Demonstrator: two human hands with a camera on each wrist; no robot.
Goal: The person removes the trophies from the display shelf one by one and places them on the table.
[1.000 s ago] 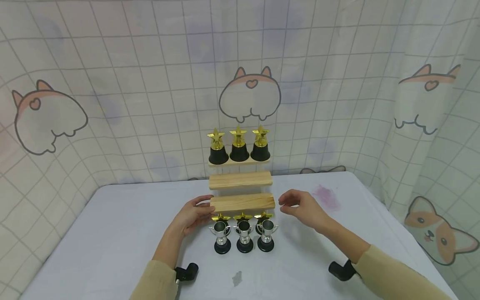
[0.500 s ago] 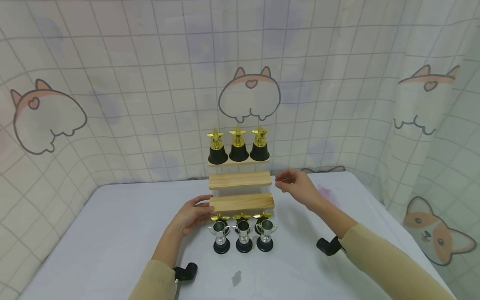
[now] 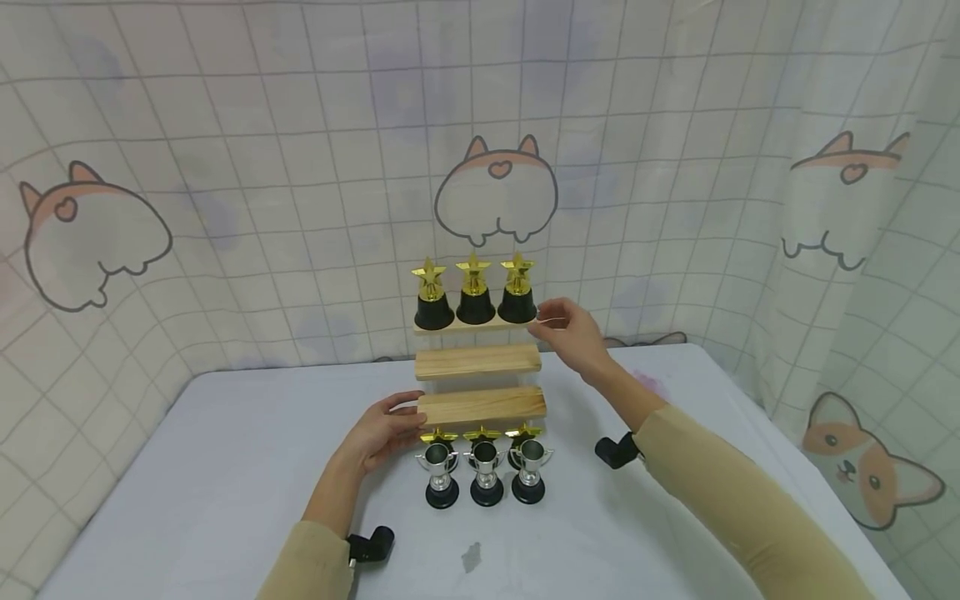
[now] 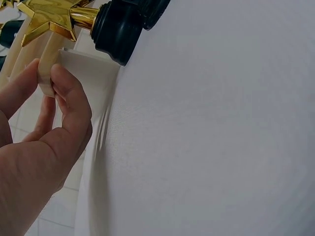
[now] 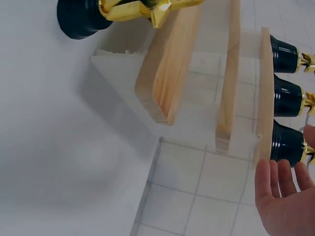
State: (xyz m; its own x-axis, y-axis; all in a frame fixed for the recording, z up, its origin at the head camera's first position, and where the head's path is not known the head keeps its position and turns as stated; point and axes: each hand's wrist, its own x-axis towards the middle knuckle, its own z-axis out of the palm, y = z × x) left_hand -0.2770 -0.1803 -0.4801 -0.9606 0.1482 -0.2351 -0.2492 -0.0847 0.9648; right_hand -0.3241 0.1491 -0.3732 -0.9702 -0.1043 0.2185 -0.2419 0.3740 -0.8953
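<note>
In the head view, my left hand point(image 3: 384, 432) pinches the left end of the lowest wooden shelf board point(image 3: 482, 405). The left wrist view shows thumb and forefinger on either side of that board's end point(image 4: 47, 73). At the right end of the top board point(image 5: 266, 98), my right hand point(image 3: 573, 337) reaches up beside the rightmost gold star trophy point(image 3: 517, 306). Its fingers are loosely bent near the trophy's black base point(image 5: 287, 143), with the thumb partly out of frame. Whether they touch it, I cannot tell. Two similar star trophies point(image 3: 475, 306) stand to its left.
A bare middle board point(image 3: 477, 362) lies between top and bottom ones. Three silver cups point(image 3: 486, 465) stand on the white table point(image 3: 285, 450) in front, with gold star trophies point(image 3: 482, 434) partly hidden behind them. A grid-patterned curtain point(image 3: 300, 208) hangs behind.
My right hand has moved up and to the left, from beside the lowest board to the top board's right end. The left hand keeps its place on the lowest board.
</note>
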